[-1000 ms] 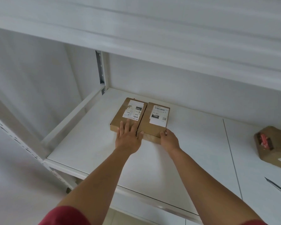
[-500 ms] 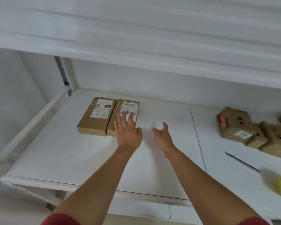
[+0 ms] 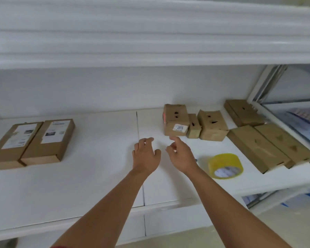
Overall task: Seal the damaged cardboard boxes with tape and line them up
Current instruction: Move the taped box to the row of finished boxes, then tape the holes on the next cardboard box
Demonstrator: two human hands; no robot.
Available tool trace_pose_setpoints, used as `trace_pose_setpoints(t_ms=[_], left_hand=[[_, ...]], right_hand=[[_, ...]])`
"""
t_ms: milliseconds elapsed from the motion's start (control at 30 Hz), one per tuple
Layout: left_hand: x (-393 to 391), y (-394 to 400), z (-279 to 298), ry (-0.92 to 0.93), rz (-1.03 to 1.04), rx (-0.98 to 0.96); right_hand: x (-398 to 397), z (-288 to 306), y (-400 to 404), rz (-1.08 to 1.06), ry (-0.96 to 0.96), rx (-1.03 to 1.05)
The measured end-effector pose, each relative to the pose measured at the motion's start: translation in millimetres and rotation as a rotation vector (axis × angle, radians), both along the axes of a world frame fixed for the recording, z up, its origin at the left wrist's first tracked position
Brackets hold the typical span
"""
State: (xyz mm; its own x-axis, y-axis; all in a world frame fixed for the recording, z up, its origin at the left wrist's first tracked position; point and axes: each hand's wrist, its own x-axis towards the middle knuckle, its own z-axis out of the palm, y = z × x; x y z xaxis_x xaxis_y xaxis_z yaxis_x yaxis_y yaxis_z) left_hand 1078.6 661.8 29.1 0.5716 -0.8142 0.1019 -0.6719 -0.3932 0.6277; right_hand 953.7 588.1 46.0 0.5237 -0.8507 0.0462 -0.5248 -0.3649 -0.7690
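Observation:
Two flat labelled cardboard boxes (image 3: 13,142) (image 3: 49,140) lie side by side at the shelf's left. Several torn brown boxes cluster at the right; the nearest one (image 3: 175,122) bears a white label and a red sticker. A roll of yellow tape (image 3: 225,165) lies near the front right. My left hand (image 3: 145,154) hovers over the shelf's middle with relaxed fingers, holding nothing. My right hand (image 3: 181,154) is just below the labelled torn box, fingers loosely spread and empty, one fingertip close to its front edge.
The white shelf board (image 3: 97,176) has a seam down its middle and an upper shelf close overhead. More flat brown boxes (image 3: 258,147) lie at the far right by the metal upright (image 3: 261,85). A glass-fronted unit stands beyond.
Both hands left the two flat boxes and moved right toward the torn boxes. My view swung right, bringing the tape roll and more boxes into sight.

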Motion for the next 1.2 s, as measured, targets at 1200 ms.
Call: trace_pose_setpoints(t_ms=[1200], left_hand=[[-40.4,-180.6,1.1,0.113,0.194,0.049]], right_hand=[[-108.5,26.7,-125.5,-0.061,0.307,-0.308]])
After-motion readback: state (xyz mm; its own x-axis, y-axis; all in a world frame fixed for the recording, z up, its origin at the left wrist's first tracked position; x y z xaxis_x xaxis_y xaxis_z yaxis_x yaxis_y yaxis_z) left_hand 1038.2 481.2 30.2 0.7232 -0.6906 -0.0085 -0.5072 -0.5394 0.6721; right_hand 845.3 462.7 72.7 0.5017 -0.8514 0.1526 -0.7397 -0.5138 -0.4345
